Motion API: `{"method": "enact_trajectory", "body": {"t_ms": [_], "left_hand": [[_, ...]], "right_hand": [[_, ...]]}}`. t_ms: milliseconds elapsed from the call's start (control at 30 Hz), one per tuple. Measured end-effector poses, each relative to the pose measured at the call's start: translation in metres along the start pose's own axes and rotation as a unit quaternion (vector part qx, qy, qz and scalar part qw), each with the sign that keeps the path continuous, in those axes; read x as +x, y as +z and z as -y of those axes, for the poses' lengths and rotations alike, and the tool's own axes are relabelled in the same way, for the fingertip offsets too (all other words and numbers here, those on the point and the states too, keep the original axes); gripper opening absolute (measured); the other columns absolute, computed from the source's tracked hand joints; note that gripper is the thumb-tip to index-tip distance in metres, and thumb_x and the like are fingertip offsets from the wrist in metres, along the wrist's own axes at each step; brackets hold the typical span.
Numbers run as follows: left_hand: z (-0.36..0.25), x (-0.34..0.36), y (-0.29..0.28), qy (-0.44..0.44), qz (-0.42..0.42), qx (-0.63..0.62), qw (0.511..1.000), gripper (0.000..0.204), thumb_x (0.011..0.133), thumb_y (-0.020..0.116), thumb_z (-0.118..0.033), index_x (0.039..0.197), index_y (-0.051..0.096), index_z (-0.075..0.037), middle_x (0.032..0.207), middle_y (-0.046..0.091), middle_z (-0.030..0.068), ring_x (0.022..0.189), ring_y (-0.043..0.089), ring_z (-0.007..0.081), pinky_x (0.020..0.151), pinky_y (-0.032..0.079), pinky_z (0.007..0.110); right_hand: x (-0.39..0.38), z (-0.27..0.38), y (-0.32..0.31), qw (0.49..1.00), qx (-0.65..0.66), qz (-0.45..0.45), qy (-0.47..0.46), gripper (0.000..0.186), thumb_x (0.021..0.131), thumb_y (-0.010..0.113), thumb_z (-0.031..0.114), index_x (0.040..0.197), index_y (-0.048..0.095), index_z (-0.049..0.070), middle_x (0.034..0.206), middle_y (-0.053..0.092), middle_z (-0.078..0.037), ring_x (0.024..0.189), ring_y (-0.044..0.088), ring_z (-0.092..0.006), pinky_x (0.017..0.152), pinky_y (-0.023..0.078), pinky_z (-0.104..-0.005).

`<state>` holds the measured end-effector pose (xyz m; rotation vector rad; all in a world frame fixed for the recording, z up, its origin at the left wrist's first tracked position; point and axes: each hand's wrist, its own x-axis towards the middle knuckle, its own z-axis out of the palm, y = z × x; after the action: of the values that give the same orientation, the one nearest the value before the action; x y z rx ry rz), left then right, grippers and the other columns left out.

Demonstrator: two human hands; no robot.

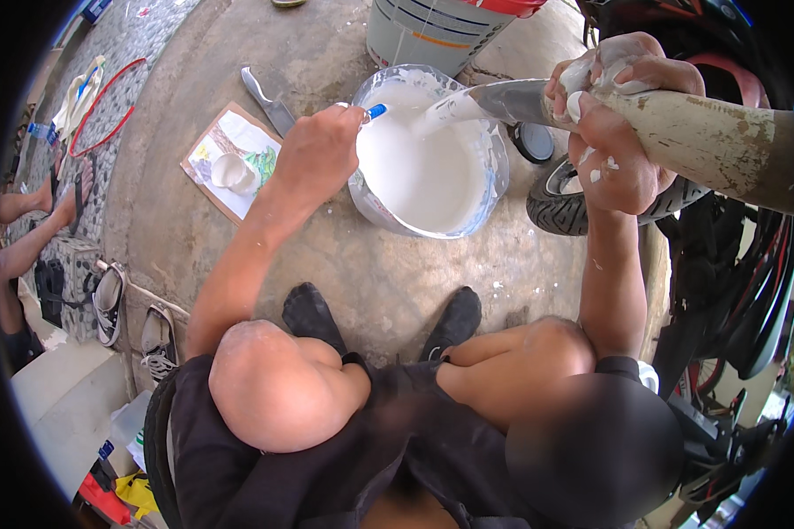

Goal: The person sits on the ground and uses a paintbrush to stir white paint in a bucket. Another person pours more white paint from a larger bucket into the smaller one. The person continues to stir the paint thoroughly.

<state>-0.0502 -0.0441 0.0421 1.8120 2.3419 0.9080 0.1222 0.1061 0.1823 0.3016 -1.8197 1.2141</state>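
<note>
Knees (278,388) filled six o'clock. Left hand (319,152) gripped a blue-tipped tool (375,111) at the paint bucket (428,172). Right hand (613,115), two o'clock, clutched a pole (706,137).

The person squats over a clear plastic bucket (428,154) of white paint standing on the concrete floor (362,273). The left hand (319,152) grips the bucket's rim beside a small blue-tipped tool (375,111). The right hand (610,115), smeared white, holds a paint-crusted pole (679,132) whose tip dips into the paint. A putty knife (269,101) lies near a cardboard sheet (231,160).
</note>
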Motion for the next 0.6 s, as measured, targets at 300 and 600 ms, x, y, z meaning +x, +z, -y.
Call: {"method": "enact_trajectory", "body": {"t_ms": [300, 600], "left_hand": [[-0.002, 0.0, 0.007, -0.001, 0.002, -0.033, 0.999, 0.013, 0.081, 0.054, -0.004, 0.09, 0.062, 0.001, 0.081, 0.063, 0.0182, 0.077, 0.062, 0.0351, 0.066, 0.05, 0.042], [0.002, -0.007, -0.005, -0.019, 0.005, -0.008, 1.0, 0.014, 0.081, 0.053, -0.004, 0.091, 0.061, 0.001, 0.082, 0.062, 0.0184, 0.078, 0.061, 0.0359, 0.067, 0.049, 0.043]], "right_hand": [[0.004, 0.028, 0.007, 0.983, -0.127, 0.05, 0.12, 0.027, 0.06, 0.047, -0.001, 0.087, 0.042, -0.003, 0.08, 0.042, -0.013, 0.062, 0.049, -0.0208, 0.052, 0.045, -0.0331], [0.008, 0.013, 0.025, 0.994, -0.065, 0.09, 0.0, 0.006, 0.065, 0.051, 0.0, 0.066, 0.051, -0.005, 0.092, 0.041, -0.015, 0.077, 0.045, -0.0233, 0.05, 0.046, -0.0325]]}}
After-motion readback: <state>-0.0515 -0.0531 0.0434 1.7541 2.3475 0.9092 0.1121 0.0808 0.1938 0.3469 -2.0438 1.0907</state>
